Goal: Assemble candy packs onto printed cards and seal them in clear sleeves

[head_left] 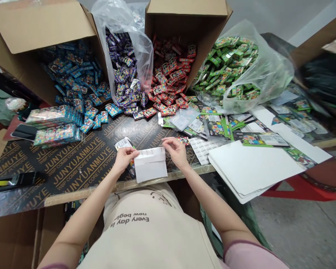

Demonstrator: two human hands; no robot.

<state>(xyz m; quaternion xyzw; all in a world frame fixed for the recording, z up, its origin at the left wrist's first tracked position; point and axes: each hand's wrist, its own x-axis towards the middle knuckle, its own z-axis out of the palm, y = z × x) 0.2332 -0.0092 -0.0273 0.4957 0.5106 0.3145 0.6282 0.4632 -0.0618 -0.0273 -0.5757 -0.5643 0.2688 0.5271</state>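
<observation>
My left hand (125,160) pinches the upper left corner of a white sticker sheet (151,170), which has a folded-over top strip with small printed marks. My right hand (176,151) is at the sheet's upper right corner, thumb and forefinger drawn together. Whatever may be between those fingertips is too small to make out. Partly hidden behind my left hand and the sheet, a printed card packet (123,143) lies on the dark board table (100,164). A small red packet (183,141) lies just behind my right hand.
Behind are a carton of blue packets (70,74), a bag of purple packets (126,71), a carton of red packets (170,71) and a bag of green packets (232,63). White cards (252,164) overhang the front edge at right; a tape dispenser (14,182) sits left.
</observation>
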